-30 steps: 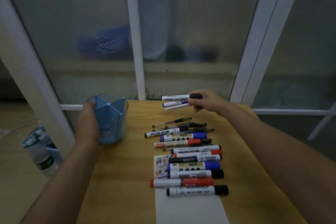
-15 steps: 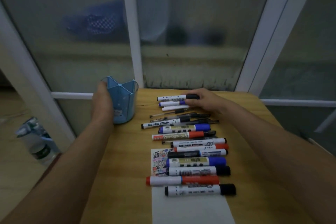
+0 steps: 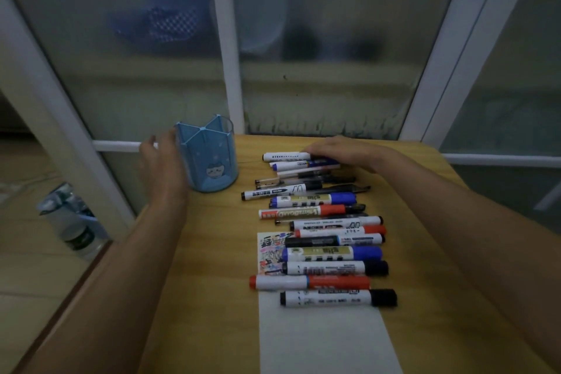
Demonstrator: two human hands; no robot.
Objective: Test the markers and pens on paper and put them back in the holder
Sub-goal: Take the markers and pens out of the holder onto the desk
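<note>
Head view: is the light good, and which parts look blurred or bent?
Head view: the light is dim and bluish, with no glare on the table; the left hand by the blue holder is motion-blurred; marker labels are too soft to read; the window frames lean from wide-angle distortion; shapes behind the frosted glass are indistinct.

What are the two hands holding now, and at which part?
The right hand lies over the capped ends of the farthest markers; a grip cannot be told. The left hand is beside the blue holder, fingers loose, gripping nothing.
</note>
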